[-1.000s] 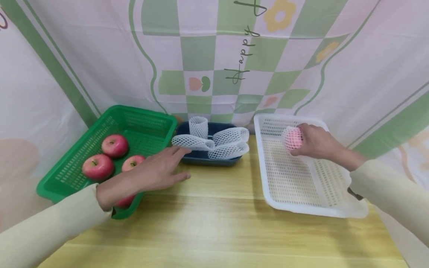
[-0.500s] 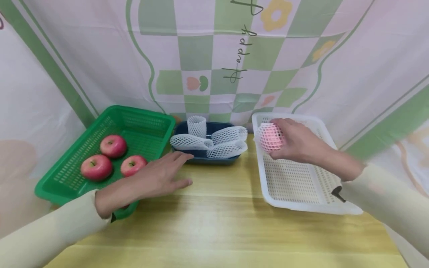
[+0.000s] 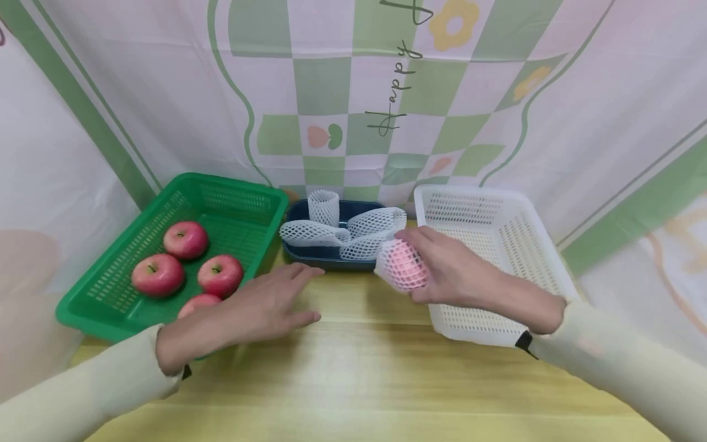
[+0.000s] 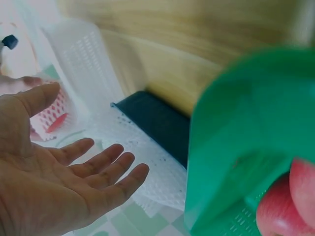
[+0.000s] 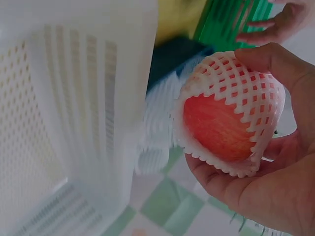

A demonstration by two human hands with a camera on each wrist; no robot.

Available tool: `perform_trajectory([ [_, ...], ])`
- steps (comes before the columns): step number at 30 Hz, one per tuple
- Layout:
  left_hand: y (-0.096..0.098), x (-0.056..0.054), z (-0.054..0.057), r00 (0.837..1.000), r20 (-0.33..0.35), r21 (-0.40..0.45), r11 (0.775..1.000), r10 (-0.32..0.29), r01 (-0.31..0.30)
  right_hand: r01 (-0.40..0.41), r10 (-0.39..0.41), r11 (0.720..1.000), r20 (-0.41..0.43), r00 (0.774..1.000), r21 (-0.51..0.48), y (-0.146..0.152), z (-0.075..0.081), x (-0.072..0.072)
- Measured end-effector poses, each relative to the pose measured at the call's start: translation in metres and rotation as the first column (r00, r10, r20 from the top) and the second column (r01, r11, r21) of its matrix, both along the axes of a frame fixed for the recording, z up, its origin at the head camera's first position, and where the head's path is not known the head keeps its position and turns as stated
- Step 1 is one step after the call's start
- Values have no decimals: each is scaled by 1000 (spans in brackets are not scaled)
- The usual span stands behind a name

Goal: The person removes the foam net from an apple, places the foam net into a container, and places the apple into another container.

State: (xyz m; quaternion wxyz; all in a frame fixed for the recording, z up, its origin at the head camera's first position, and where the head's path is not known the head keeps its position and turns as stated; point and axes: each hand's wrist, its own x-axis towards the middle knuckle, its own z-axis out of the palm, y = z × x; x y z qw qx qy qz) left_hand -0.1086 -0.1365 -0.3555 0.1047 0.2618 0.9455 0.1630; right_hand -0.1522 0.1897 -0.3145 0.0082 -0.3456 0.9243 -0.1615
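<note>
My right hand grips an apple wrapped in a white foam net sleeve. In the right wrist view the red skin shows through the sleeve's open end. The wrapped apple is between the white basket and the dark blue tray, close to the tray's front right corner. My left hand holds nothing; its fingers are spread and relaxed beside the green basket, palm visible in the left wrist view. Several bare red apples lie in the green basket, one partly hidden by the left forearm.
Several foam net sleeves lie in the blue tray, one standing upright at the back. A checked cloth hangs right behind the containers. The wooden table stretches in front of them.
My right hand has carried the wrapped apple leftward out of the white basket, over its rim toward the tray. The left hand has shifted only slightly.
</note>
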Motion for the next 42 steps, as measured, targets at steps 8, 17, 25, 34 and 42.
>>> perform_trajectory([
  [8, 4, 13, -11, 1000, -12, 22, 1000, -18, 19, -98, 98, 995, 39, 994, 2, -22, -28, 22],
  [17, 4, 26, -21, 998, -23, 53, 997, -57, 58, -138, 135, 990, 77, 988, 39, -42, -59, 43],
  [25, 6, 36, -32, 1000, 16, 55, 998, -22, 22, -127, 119, 991, 142, 983, 50, -48, -86, 54],
  [34, 7, 43, -41, 999, 49, 64, 998, 5, -8, -170, 160, 984, 157, 974, 51, -50, -101, 60],
  [42, 10, 46, -52, 998, 63, 89, 996, 12, -18, -164, 158, 986, 135, 978, 30, -50, -110, 61],
])
